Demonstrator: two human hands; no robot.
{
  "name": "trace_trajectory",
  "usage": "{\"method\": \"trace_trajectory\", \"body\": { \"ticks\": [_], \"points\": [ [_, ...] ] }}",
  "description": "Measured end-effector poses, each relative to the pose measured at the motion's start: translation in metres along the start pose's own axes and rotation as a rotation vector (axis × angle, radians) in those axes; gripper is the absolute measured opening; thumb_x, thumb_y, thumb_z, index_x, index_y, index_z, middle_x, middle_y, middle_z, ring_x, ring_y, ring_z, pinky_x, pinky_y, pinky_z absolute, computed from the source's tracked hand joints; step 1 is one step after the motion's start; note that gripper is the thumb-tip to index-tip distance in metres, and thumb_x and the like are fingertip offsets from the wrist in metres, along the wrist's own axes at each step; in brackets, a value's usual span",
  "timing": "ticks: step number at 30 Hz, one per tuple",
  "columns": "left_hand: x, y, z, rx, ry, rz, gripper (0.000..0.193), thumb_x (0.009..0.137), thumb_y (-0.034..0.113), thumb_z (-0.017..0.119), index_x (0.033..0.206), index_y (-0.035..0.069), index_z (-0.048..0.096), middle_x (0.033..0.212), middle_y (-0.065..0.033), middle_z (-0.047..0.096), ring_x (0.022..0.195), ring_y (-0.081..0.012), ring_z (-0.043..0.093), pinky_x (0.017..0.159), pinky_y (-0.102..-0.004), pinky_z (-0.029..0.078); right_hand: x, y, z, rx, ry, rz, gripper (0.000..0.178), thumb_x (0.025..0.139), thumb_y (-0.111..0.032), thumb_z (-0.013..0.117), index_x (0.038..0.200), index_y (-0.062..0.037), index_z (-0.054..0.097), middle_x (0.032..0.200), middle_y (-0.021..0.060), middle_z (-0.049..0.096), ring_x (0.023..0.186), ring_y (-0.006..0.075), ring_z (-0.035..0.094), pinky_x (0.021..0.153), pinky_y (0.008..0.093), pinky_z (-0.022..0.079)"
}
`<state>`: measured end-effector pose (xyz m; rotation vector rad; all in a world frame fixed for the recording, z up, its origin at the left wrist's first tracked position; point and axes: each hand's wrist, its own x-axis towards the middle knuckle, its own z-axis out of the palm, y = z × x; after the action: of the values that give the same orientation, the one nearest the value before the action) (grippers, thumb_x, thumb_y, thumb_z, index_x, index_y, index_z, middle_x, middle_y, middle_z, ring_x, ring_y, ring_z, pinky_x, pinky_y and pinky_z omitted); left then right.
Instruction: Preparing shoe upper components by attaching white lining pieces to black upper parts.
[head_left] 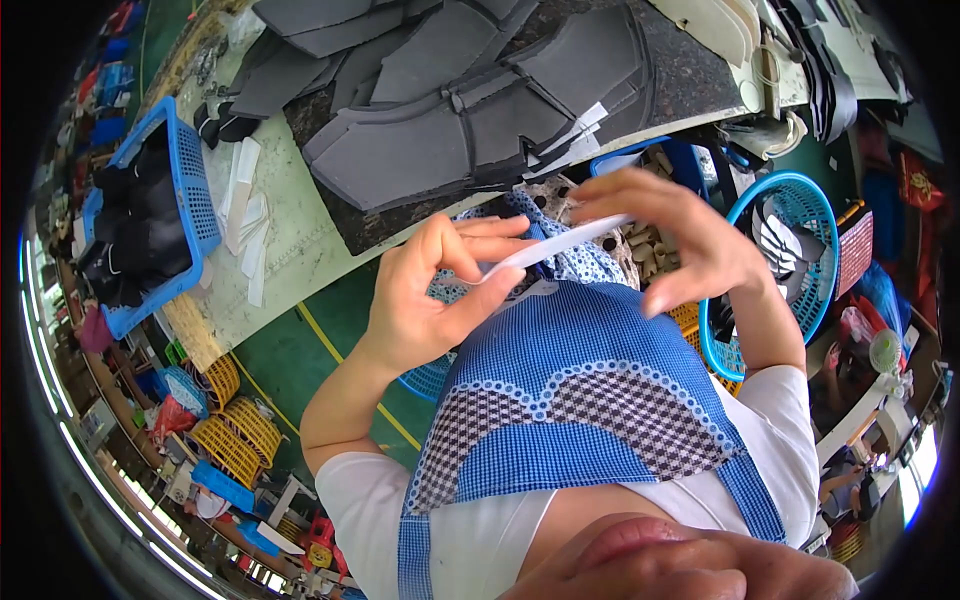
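Note:
A narrow white strip (570, 241) runs across in front of my blue checked apron. My left hand (425, 280) pinches its left end between thumb and fingers. Over the strip's far right end hovers my right hand (690, 235), fingers stretched out and thumb well apart; whether a fingertip touches the strip I cannot tell. Beyond both hands, dark grey sheet pieces (400, 150) lie overlapped on the table, with a few white strips (580, 135) on their near right edge.
More white strips (245, 215) lie on the table (300, 240) at left, beside a blue basket (190, 180) of black pieces. A round blue basket (826, 215) holding black and white pieces stands at right. Yellow baskets (225, 440) sit low at left.

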<state>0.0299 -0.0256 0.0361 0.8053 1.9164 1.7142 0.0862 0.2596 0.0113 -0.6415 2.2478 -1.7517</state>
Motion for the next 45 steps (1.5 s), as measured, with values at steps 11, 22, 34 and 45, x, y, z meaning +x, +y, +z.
{"method": "trace_trajectory", "body": {
  "ticks": [11,22,34,45],
  "points": [
    [0.067,-0.003,-0.021,0.658,0.362,-0.058,0.027,0.081,0.022,0.079,0.079,0.002,0.06,0.069,-0.0064,0.065,0.059,-0.015,0.062,0.055,-0.027,0.048,0.082,0.022,-0.053,-0.519,0.126,0.259,0.057,0.081,-0.051,0.075,0.065,0.0014,0.061,0.053,0.004,0.039,0.048,0.0138,0.039,0.047,0.0322,0.032],
    [0.077,-0.016,-0.026,1.123,0.15,-0.35,0.036,0.078,0.035,0.08,0.081,0.006,0.058,0.066,-0.005,0.064,0.06,-0.0193,0.064,0.054,-0.031,0.049,0.107,0.03,-0.041,-0.829,0.02,0.259,0.055,0.081,-0.049,0.074,0.065,0.0026,0.063,0.052,0.0095,0.048,0.048,0.0248,0.048,0.049,0.0366,0.04],
    [0.075,-0.021,-0.021,0.975,-0.204,0.092,0.046,0.08,0.031,0.075,0.113,0.001,0.064,0.107,-0.0134,0.067,0.1,-0.0296,0.063,0.091,-0.0408,0.049,0.088,0.028,-0.06,-1.096,0.052,0.501,0.067,0.073,-0.07,0.068,0.066,-0.0035,0.068,0.059,0.0104,0.062,0.057,0.0281,0.065,0.053,0.0383,0.051],
    [0.129,-0.016,-0.023,0.98,-0.336,-0.275,0.075,0.068,0.051,0.082,0.113,-0.005,0.061,0.113,-0.0205,0.062,0.107,-0.0348,0.061,0.089,-0.0416,0.047,-0.004,0.056,0.091,0.992,0.449,0.404,0.054,0.096,-0.039,0.059,0.133,-0.0018,0.046,0.134,0.0158,0.053,0.125,0.0241,0.052,0.104,0.0418,0.044]
  ]
}}
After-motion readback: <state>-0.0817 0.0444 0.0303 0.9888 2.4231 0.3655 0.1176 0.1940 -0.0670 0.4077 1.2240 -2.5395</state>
